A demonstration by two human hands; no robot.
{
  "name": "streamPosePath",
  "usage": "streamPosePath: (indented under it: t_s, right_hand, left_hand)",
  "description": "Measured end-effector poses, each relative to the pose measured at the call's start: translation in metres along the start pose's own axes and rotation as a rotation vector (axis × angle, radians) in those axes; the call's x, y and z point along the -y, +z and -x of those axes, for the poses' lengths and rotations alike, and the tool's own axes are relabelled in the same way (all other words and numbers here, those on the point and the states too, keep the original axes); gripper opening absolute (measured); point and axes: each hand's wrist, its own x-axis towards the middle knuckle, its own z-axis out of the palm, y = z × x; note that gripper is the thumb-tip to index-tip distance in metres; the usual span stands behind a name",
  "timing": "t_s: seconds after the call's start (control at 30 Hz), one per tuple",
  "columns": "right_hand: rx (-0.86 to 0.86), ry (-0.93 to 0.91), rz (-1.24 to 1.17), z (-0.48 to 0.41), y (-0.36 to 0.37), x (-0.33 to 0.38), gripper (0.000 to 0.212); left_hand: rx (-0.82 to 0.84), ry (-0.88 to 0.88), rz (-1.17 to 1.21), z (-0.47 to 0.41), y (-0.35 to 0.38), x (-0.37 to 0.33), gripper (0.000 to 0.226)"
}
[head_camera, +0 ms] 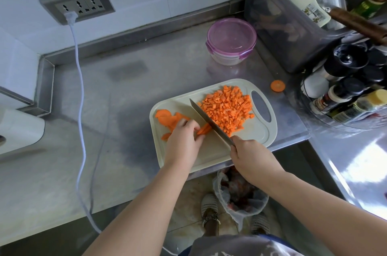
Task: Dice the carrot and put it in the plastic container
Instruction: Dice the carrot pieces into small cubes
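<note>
Orange dice pile [227, 107]; one knife [209, 121]; two hands: left hand [184, 138], right hand [249, 155].

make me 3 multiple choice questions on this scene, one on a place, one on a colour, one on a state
1. Where does the lone carrot round lie?
A. on the counter, right of the board
B. inside the container
C. on the floor

2. What colour is the container lid?
A. green
B. purple
C. white

3. What state is the container in?
A. open and full of dice
B. tipped on its side
C. closed, lid on

Answers:
1 A: the round sits on bare steel just past the board's handle end.
2 B: the lid and its clips are translucent purple.
3 C: the lid sits flat on top, while the dice are piled on the board beside the knife.
</note>
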Motion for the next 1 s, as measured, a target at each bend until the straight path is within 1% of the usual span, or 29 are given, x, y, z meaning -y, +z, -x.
streamPosePath:
  t_s: [0.13, 0.3, 0.5, 0.63, 0.73, 0.87, 1.0]
  right_hand:
    - [-0.008, -0.007, 0.009, 0.0, 0.001, 0.0, 0.022]
    - [-0.015, -0.009, -0.01, 0.001, -0.001, 0.001, 0.023]
    - [-0.104, -0.038, -0.009, 0.005, -0.004, 0.002, 0.019]
    - [-0.085, -0.047, 0.02, 0.01, -0.003, 0.002, 0.02]
    - [-0.044, -0.058, 0.103, 0.013, -0.001, 0.003, 0.021]
    - [-0.042, -0.031, 0.064, 0.011, 0.002, 0.003, 0.021]
    - [-0.048, -0.042, 0.068, 0.01, 0.003, 0.004, 0.019]
  left_hand:
    - [-0.014, 0.019, 0.007, -0.001, 0.002, -0.003, 0.015]
    - [-0.009, 0.018, 0.022, -0.004, 0.003, -0.004, 0.019]
    - [-0.039, 0.005, 0.048, -0.004, 0.001, -0.005, 0.029]
    - [-0.036, -0.007, 0.019, -0.004, 0.002, -0.007, 0.023]
    - [-0.024, -0.016, 0.014, -0.004, 0.003, -0.007, 0.02]
    - [-0.011, -0.024, -0.005, -0.004, 0.004, -0.008, 0.018]
    - [-0.009, -0.015, -0.003, -0.005, 0.003, -0.008, 0.016]
